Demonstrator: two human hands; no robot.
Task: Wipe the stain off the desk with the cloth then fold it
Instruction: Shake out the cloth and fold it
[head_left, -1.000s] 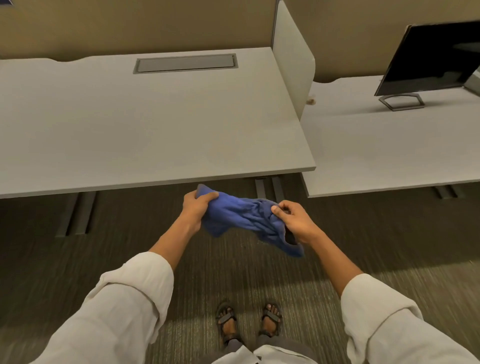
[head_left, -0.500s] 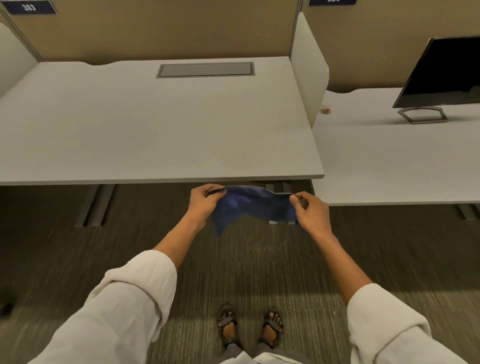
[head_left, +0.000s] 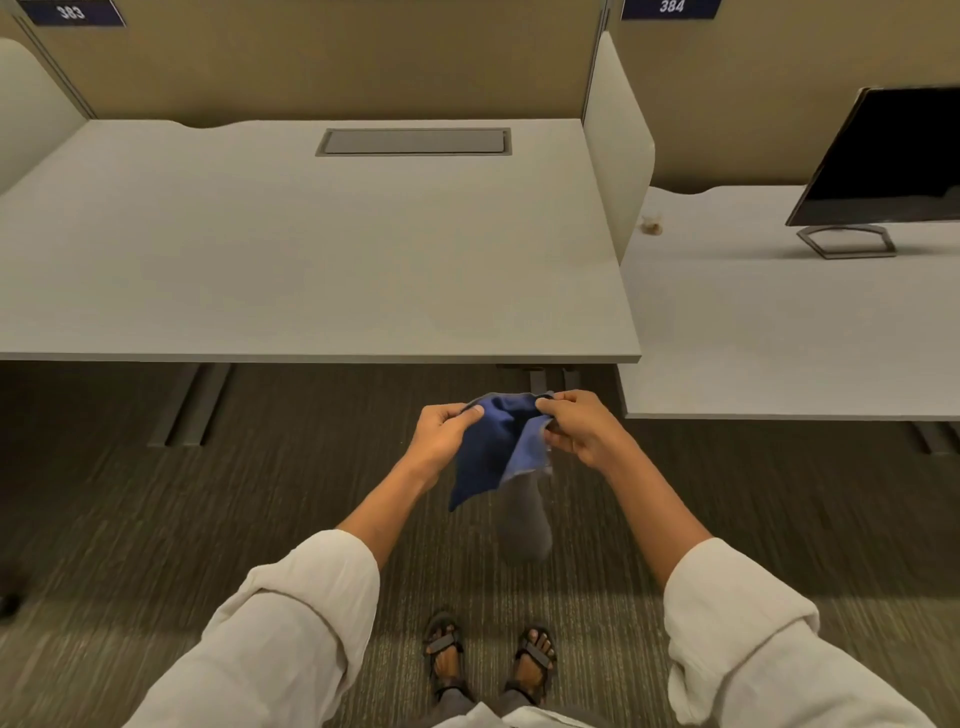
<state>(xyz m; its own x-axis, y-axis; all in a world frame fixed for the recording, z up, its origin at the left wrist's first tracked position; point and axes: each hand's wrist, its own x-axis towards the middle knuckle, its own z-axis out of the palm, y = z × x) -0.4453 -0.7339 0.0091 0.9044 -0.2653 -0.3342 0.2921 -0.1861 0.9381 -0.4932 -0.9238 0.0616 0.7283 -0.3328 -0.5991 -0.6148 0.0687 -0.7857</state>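
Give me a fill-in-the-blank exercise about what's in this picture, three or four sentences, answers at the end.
1. Both hands, left hand and right hand, hold a crumpled cloth coloured ____.
2. The cloth hangs over the ____, not the pale grey desk.
3. The black flat monitor stands on the desk to the ____.
4. The blue sign above that desk reads ____.

Missing words: blue; carpet; right; 384

Rolled white sleeves (head_left: 291, 618), strapped sandals (head_left: 444, 654)
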